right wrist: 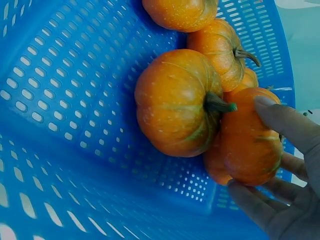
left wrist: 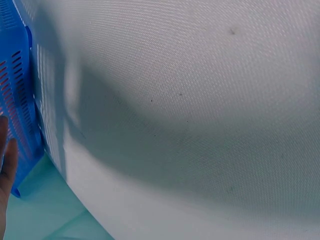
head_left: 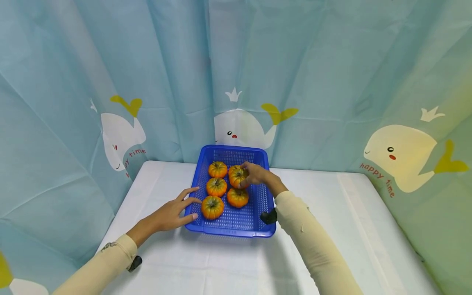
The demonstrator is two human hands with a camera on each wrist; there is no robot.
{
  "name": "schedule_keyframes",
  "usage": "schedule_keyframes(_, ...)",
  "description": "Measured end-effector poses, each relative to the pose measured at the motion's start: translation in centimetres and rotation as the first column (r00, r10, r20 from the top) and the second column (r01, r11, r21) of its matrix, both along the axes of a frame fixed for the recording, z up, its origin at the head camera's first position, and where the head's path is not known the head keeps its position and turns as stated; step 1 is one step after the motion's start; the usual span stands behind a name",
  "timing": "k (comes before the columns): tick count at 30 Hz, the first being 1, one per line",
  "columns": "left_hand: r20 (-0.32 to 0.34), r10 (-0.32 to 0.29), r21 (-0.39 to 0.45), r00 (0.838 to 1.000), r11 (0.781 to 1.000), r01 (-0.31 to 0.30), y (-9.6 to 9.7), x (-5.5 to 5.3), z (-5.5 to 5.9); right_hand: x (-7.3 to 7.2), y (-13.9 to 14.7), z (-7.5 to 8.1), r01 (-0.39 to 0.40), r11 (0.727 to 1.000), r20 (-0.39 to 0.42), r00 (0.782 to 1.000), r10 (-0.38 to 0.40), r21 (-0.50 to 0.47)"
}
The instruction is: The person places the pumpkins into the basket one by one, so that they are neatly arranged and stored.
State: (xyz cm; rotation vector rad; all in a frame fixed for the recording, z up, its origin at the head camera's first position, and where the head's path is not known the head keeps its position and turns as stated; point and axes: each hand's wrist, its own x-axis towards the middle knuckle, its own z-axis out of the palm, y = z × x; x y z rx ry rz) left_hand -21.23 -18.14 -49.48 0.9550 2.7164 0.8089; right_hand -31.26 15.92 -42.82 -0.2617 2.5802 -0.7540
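Observation:
Several small orange pumpkins sit in a blue plastic basket (head_left: 236, 234). My right hand (head_left: 254, 174) reaches in over the right side and grips one pumpkin (right wrist: 250, 137), thumb on one side and fingers on the other. That pumpkin leans over others at the back of the group. Nearest to it is another pumpkin (right wrist: 177, 102) with a dark green stem. My left hand (head_left: 171, 214) is at the basket's left rim with its fingers spread; a front-left pumpkin (head_left: 212, 207) lies just inside. In the left wrist view only a few left fingers (left wrist: 7, 165) show.
The basket stands on a white table (head_left: 324, 229), close to its back edge. A pale blue curtain (head_left: 324, 82) printed with whales hangs behind and along both sides. Inside the basket, the bare mesh floor (right wrist: 75, 90) shows beside the pumpkins.

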Motion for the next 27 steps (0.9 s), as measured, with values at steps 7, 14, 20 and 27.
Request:
schedule_keyframes(7, -0.003, 0.002, -0.006, 1.000, 1.000, -0.002, 0.0, -0.1, 0.0, 0.3, -0.1, -0.1, -0.015, 1.000, 0.025, 1.000, 0.015, -0.003)
schedule_keyframes(14, 0.006, 0.003, -0.005, 1.000, 1.000, -0.003, 0.1, -0.1, 0.0, 0.7, 0.1, -0.6, -0.012, 1.000, 0.015, 1.000, 0.012, -0.020)
schedule_keyframes(20, 0.004, 0.005, -0.007, 1.000, 1.000, -0.005, 0.1, -0.1, -0.1, 0.9, 0.0, -1.0, 0.001, 0.999, 0.013, 1.000, -0.001, -0.044)
schedule_keyframes(27, 0.007, 0.004, -0.004, 1.000, 1.000, -0.004, 0.2, 0.1, 0.2, 0.9, 0.0, -1.6, -0.004, 1.000, 0.018, 1.000, 0.005, -0.027)
